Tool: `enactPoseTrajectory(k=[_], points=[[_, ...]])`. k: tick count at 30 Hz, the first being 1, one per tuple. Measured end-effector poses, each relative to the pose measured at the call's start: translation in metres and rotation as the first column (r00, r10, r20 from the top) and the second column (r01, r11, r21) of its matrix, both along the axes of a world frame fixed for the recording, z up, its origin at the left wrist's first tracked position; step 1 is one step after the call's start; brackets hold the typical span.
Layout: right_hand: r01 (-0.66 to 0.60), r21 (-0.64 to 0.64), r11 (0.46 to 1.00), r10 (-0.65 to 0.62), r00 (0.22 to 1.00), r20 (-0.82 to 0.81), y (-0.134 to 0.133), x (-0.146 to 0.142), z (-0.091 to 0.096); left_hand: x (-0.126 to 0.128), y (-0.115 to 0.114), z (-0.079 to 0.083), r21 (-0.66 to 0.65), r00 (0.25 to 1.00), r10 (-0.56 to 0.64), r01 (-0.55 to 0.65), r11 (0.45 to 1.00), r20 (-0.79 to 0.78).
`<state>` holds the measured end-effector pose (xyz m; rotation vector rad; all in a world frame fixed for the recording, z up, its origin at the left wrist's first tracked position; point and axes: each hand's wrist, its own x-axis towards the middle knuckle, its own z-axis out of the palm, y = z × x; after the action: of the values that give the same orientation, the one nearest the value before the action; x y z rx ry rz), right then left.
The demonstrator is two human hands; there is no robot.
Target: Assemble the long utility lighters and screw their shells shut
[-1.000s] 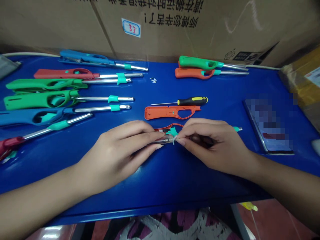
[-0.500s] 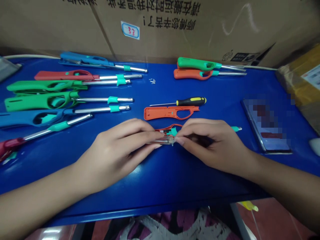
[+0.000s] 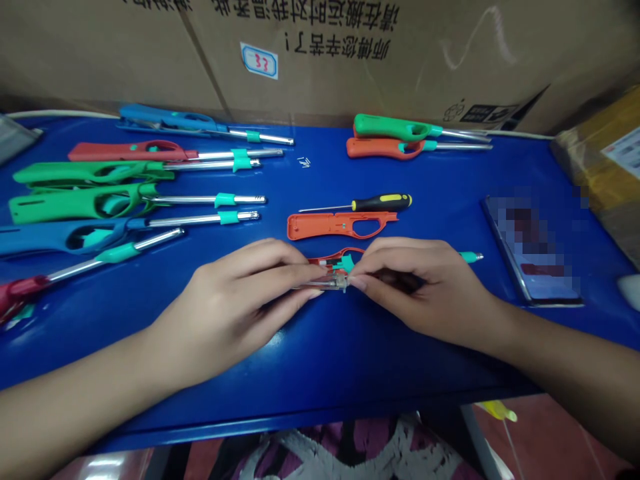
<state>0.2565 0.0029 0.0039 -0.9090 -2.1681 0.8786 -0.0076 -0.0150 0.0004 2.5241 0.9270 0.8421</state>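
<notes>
My left hand (image 3: 240,293) is closed, its thumb and fingers pinching a small clear fuel tank (image 3: 327,283) of a lighter. At the tank's right end, by its pale valve, the thumb and forefinger of my right hand (image 3: 425,290) are pressed together; whatever lies between them is too small to make out. Just behind the tank lies an opened orange lighter half with a green trigger (image 3: 345,263), partly covered by both hands. Its green-sleeved tip (image 3: 471,257) shows beyond my right hand. Farther back rests a loose orange shell half (image 3: 320,227).
A black-and-yellow screwdriver (image 3: 383,202) lies behind the shell half, with several tiny screws (image 3: 305,162) farther back. Several lighters, among them a green one (image 3: 83,203), line the left side. Two more lighters (image 3: 385,148) lie back right, near a phone (image 3: 533,257). A cardboard box (image 3: 320,87) closes off the back.
</notes>
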Motion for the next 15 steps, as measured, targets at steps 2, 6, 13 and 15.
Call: enactPoseTrajectory(k=[2, 6, 13, 15], points=[[0.000, 0.000, 1.000, 0.000, 1.000, 0.003, 0.0000, 0.0004, 0.0004, 0.0003, 0.0001, 0.0001, 0.000, 1.000, 0.001, -0.001, 1.000, -0.003], [0.005, 0.006, 1.000, -0.005, 1.000, 0.009, -0.0004, 0.0010, 0.0035, -0.0002, 0.0003, -0.0006, -0.011, 1.000, 0.016, -0.016, 1.000, 0.002], [0.005, 0.050, 0.999, -0.006, 1.000, 0.010, -0.0004, 0.0008, 0.0026, -0.0022, 0.0003, -0.0021, -0.019, 0.999, 0.021, -0.021, 1.000, 0.030], [0.001, 0.044, 0.999, -0.001, 1.000, 0.005, -0.0004, 0.0007, 0.0014, -0.0013, 0.0005, -0.0027, -0.023, 0.999, 0.009, -0.008, 1.000, 0.036]])
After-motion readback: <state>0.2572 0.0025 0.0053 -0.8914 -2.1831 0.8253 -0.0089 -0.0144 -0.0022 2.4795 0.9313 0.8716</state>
